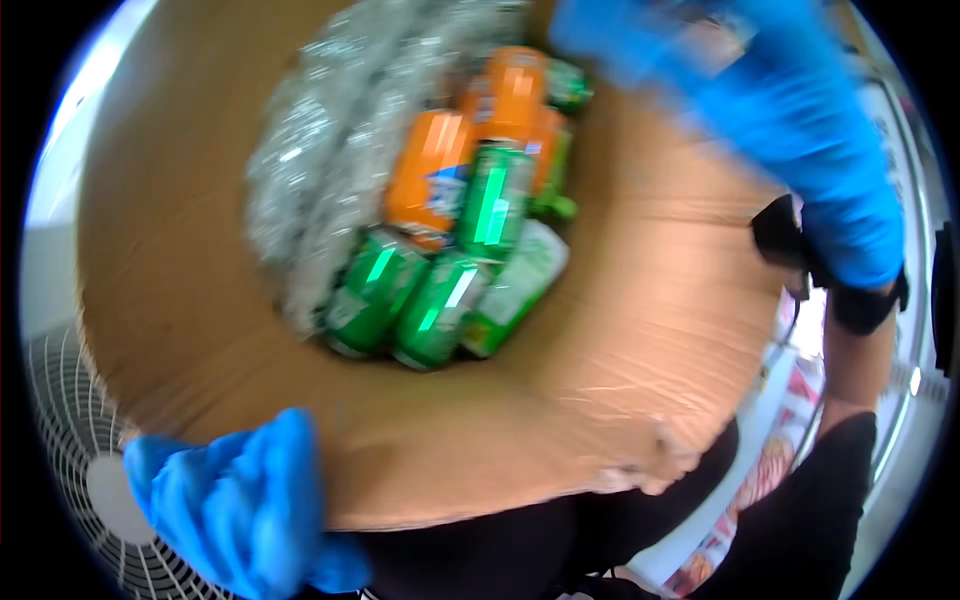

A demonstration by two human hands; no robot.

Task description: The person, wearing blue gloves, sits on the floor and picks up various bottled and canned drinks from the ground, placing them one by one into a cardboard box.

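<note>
A deep cardboard box [675,315] stands before me. Inside lie several orange drink cans [431,169], several green drink cans [375,296], and a green and white pack [521,281] beside them. Clear bubble wrap [315,142] fills the box's left part. My left hand [240,502], in a blue glove, is closed over the near left rim of the box. My right hand [705,52], also blue-gloved, is blurred above the far right wall; part of it is cut off by the top edge, and whether it holds anything is unclear.
A fan with a round wire guard [71,420] stands at the left, close outside the box. To the right, past the box, are a pale surface with printed pictures [772,465] and a dark cable. A black band is around my right wrist.
</note>
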